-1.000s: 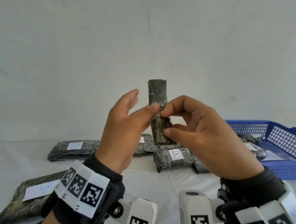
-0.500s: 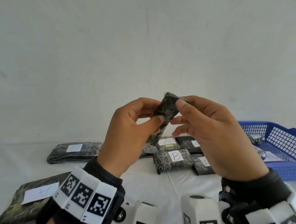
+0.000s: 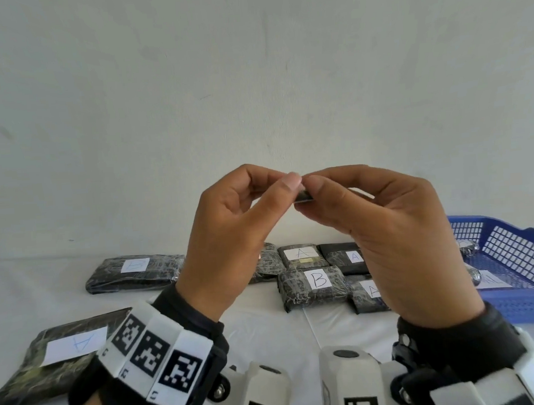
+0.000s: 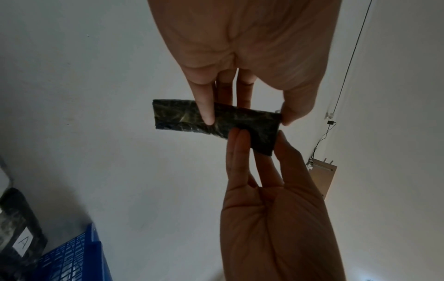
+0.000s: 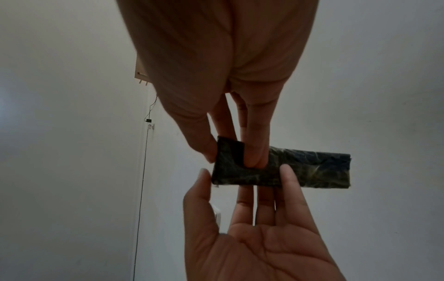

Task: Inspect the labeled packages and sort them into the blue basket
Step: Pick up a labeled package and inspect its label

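Observation:
A small dark wrapped package (image 3: 303, 197) is held in the air between both hands, edge-on in the head view. No label shows on it in any view. My left hand (image 3: 285, 185) pinches its near end with thumb and fingers. My right hand (image 3: 314, 192) pinches the same end from the other side. In the left wrist view the package (image 4: 182, 116) lies crosswise under my left hand (image 4: 247, 117). In the right wrist view the package (image 5: 312, 169) sticks out to the right of my right hand (image 5: 231, 157). The blue basket (image 3: 515, 248) stands at the right.
Several labeled packages lie on the white table: a "B" package (image 3: 315, 284), "A" packages (image 3: 301, 255) behind it, a long package (image 3: 134, 271) at back left, a large "A" package (image 3: 58, 353) at front left. The basket holds a few packages (image 3: 471, 245).
The held package has turned from upright to lying flat and edge-on to the head camera. Both hands have kept hold and shifted their fingers around it.

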